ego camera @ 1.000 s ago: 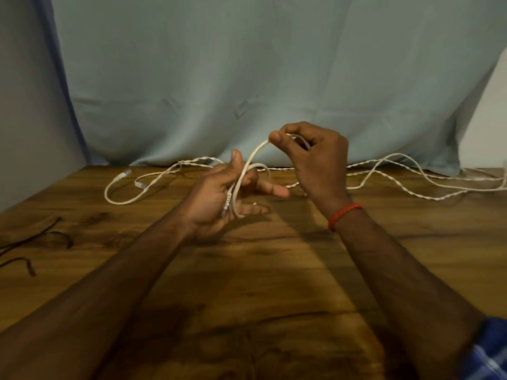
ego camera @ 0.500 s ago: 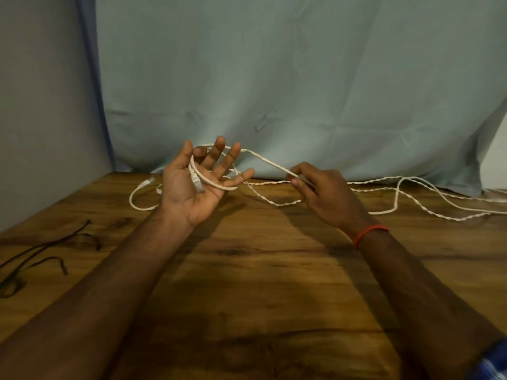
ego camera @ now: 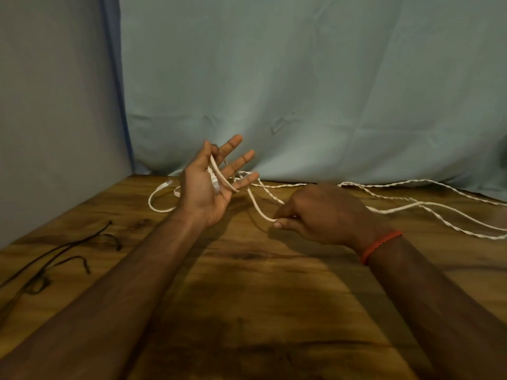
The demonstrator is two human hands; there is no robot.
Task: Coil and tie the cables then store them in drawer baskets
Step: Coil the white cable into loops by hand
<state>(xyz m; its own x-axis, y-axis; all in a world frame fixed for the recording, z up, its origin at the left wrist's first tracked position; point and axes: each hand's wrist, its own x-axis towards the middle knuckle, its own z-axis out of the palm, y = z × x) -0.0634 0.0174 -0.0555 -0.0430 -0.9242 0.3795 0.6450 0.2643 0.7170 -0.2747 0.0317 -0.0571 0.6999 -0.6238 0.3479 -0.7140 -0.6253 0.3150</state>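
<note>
Only now are we starting: our left hand (ego camera: 204,187), fingers spread, carries the first loop of white cable (ego camera: 253,204), while our right hand (ego camera: 315,215) pinches it. Most trails uncoiled toward the wooden surface's (ego camera: 247,311) far right edge; tying and storing remain.

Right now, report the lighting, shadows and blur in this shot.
Head view: dim, warm light; the hands cast soft dark shadows on the wooden table; wide-angle bending toward the edges; the white cable reads clearly, the black cable nearly merges with the wood.
</note>
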